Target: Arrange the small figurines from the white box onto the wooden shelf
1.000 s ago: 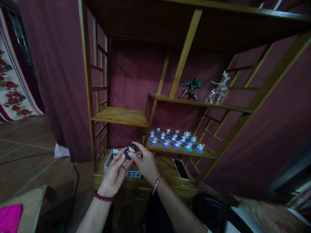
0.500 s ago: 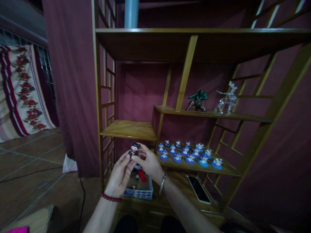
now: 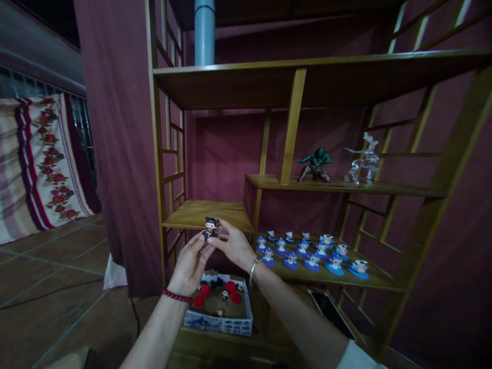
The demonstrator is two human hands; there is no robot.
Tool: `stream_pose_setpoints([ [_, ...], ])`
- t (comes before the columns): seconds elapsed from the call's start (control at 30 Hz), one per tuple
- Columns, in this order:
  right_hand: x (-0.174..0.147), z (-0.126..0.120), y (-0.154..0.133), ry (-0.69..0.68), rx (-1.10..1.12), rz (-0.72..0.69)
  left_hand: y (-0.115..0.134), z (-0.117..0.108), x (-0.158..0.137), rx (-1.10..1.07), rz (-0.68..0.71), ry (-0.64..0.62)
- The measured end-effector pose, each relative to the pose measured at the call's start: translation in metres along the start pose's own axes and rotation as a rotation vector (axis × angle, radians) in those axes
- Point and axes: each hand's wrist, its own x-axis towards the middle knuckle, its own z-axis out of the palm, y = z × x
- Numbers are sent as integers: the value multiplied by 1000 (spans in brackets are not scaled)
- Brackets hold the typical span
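A small figurine (image 3: 210, 226) with black hair, red hair buns and a dark base is held upright in front of the left shelf board (image 3: 192, 214). My left hand (image 3: 189, 264) grips its base from the left, fingers closed. From the right, my right hand (image 3: 232, 246) pinches the same base with thumb and fingers. Below both hands stands an open cardboard box (image 3: 219, 326) with several small figurines and red round pieces (image 3: 236, 298) inside. To the right, rows of blue and purple figurines (image 3: 291, 260) stand on a lower shelf.
A green crouching figure (image 3: 315, 165) and a clear deer statue (image 3: 363, 163) occupy the middle shelf. A pale blue cylinder (image 3: 204, 36) stands on the top shelf. Under the figurine rows lies a dark flat tablet-like device (image 3: 331, 311), partly behind my right forearm. Wooden uprights (image 3: 293, 128) divide the shelves.
My hands have raised the figurine slightly, to the front edge of the left shelf board. The view has shifted, so more of the box below shows.
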Motion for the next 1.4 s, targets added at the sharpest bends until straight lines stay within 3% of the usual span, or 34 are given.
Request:
stream_pose_setpoints([
  [0.33, 32, -6, 3, -79, 1, 9, 10, 10, 25, 19, 26, -1],
  [0.63, 55, 2, 7, -79, 54, -14, 21, 6, 39, 231, 141, 79],
  [0.77, 68, 9, 17, -61, 75, 8, 20, -7, 55, 555, 298, 148],
  [0.97, 93, 14, 35, -20, -40, 6, 34, -15, 66, 1473, 687, 134],
  [1.07, 106, 17, 43, 15, -125, 15, 41, -13, 68, 1771, 799, 116],
  [1.17, 117, 20, 47, 35, -165, 49, 45, -12, 75, 1881, 800, 95],
  [1.4, 136, 25, 53, 44, -256, 96, 56, -16, 93, 1912, 643, 38],
])
